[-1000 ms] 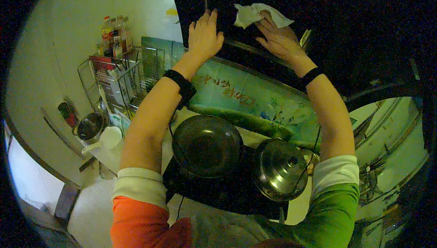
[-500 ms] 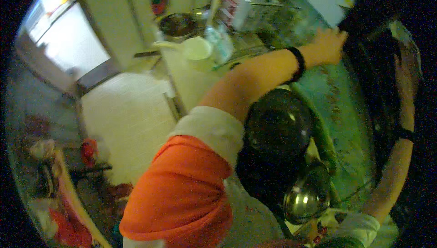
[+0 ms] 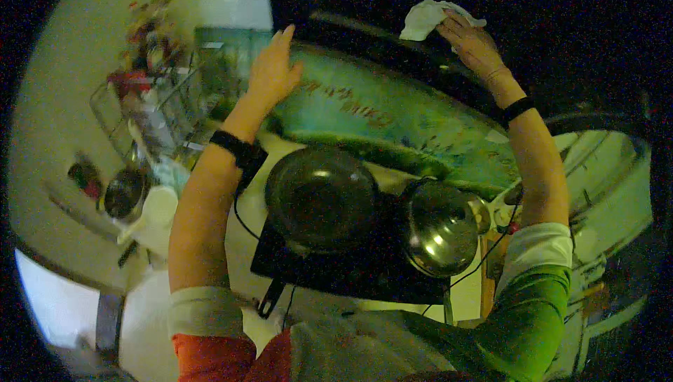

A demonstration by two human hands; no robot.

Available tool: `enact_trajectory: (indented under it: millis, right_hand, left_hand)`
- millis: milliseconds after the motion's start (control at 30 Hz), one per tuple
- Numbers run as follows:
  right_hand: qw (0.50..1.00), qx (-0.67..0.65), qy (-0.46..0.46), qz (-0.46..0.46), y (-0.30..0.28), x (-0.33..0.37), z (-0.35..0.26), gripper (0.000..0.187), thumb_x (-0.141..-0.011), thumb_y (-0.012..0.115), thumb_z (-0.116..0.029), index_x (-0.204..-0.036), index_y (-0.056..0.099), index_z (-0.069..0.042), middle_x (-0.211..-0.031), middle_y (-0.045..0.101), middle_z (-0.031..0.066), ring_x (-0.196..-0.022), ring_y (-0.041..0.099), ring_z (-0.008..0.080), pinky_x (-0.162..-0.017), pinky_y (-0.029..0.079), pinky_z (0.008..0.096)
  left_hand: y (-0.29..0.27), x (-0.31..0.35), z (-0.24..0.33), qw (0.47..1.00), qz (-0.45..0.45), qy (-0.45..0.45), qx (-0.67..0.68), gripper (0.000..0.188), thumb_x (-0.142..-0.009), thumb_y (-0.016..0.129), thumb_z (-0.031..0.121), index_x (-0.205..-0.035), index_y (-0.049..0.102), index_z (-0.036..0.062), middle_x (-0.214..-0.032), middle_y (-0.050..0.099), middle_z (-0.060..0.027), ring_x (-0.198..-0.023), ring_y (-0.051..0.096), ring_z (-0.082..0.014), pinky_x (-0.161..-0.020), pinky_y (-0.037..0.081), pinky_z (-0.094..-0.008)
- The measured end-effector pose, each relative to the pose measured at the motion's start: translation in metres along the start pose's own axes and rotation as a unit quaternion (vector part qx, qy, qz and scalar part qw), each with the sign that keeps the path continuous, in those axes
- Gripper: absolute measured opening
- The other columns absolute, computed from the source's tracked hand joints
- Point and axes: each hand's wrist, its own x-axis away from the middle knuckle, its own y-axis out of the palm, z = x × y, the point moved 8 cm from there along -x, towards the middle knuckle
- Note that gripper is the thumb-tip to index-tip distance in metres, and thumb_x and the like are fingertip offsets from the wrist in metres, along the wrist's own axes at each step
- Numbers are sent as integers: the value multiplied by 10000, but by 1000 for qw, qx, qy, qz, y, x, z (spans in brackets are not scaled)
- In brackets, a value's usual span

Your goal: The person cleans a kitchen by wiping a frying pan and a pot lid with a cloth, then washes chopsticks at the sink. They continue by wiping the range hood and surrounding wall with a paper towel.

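My right hand (image 3: 473, 44) presses a crumpled white cloth (image 3: 429, 17) against the dark hood (image 3: 392, 52) above the stove. My left hand (image 3: 272, 73) lies flat, fingers spread, on the hood's lower edge, just over a green patterned backsplash panel (image 3: 392, 126). Both wrists wear black bands. Below my arms a dark wok with a glass lid (image 3: 321, 198) and a shiny steel pot with a lid (image 3: 440, 226) sit on a black cooktop (image 3: 329, 277).
A wire rack (image 3: 151, 112) with bottles and packets stands at the left by the wall. A small metal pot (image 3: 123, 194) and a white jug (image 3: 155, 210) sit lower left. Cables hang near the cooktop's right side.
The view swung left toward the floor and back to the stove. Both hands remain on the hood; the cloth stays under my right hand.
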Motion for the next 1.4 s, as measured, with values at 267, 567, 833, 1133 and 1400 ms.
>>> enact_trajectory:
  millis: [267, 567, 833, 1133, 1400]
  right_hand:
    - [951, -95, 245, 161, -22, -25, 64, 330, -829, 620, -92, -1151, 596, -158, -1192, 586, 124, -1026, 586, 333, -848, 511, 388]
    - [907, -249, 325, -94, 20, 93, 84, 278, -878, 522, -148, -1141, 602, -192, -1141, 601, 76, -957, 605, 290, -786, 512, 373]
    - [907, -359, 100, 194, 9, 22, 29, 269, -876, 568, -116, -1135, 614, -177, -1111, 611, 114, -983, 595, 312, -814, 503, 381]
    - [789, -473, 384, -78, 47, 102, 65, 265, -914, 517, -123, -1159, 614, -153, -1133, 623, 124, -940, 612, 317, -820, 500, 395]
    - [901, -334, 98, 259, -22, -20, 32, 260, -927, 520, -155, -1171, 602, -124, -1151, 616, 138, -1041, 581, 353, -893, 475, 408]
  left_hand:
    - [22, -77, 104, 988, 73, 113, 77, 663, -796, 617, 199, -1382, 354, 37, -1329, 459, -255, -1144, 505, -418, -940, 444, -471]
    - [28, -89, 144, 990, 17, 120, 69, 627, -816, 587, 205, -1383, 377, 39, -1275, 517, -232, -1128, 520, -401, -934, 453, -455]
    - [58, -122, 157, 993, 58, 63, 82, 558, -807, 594, 264, -1292, 461, 21, -1216, 543, -230, -1101, 536, -391, -935, 447, -454]
    - [79, -108, 143, 995, -3, 44, 87, 558, -797, 589, 250, -1303, 459, 53, -1217, 536, -216, -1129, 517, -382, -954, 431, -441]
    - [121, -102, 129, 985, -73, -80, 133, 615, -776, 602, 260, -1332, 446, 49, -1296, 506, -219, -1164, 507, -381, -978, 417, -435]
